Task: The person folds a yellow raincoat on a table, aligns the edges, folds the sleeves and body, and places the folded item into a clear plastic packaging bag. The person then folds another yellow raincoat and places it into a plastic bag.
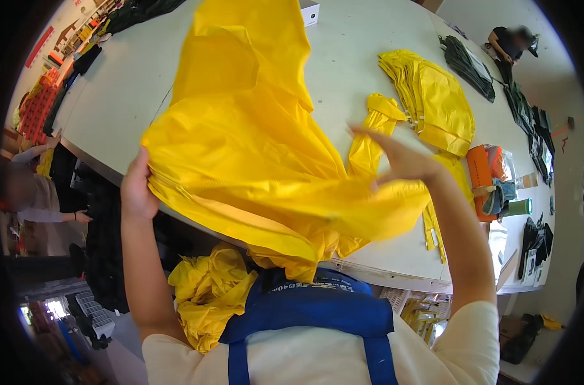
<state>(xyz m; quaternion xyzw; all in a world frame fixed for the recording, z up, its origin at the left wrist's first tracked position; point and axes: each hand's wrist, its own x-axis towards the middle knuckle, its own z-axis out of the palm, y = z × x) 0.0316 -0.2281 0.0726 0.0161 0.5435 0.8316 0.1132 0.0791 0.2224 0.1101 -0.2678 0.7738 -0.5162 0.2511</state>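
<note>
A large yellow garment of smooth, raincoat-like fabric spreads from the table's front edge toward the far side. Its near edge hangs over in loose folds, with an opening showing along it. At the garment's left edge, my left hand is closed on the fabric, thumb on top. My right hand is above the garment's right end, somewhat blurred, fingers stretched out and apart from the thumb. Just beyond its fingers lies a narrow, bunched yellow piece. Whether that piece joins the garment is hidden.
The pale table carries stacked yellow pieces, a dark folded bundle and an orange box. Crumpled yellow fabric lies by my left side. People work at the left and far right.
</note>
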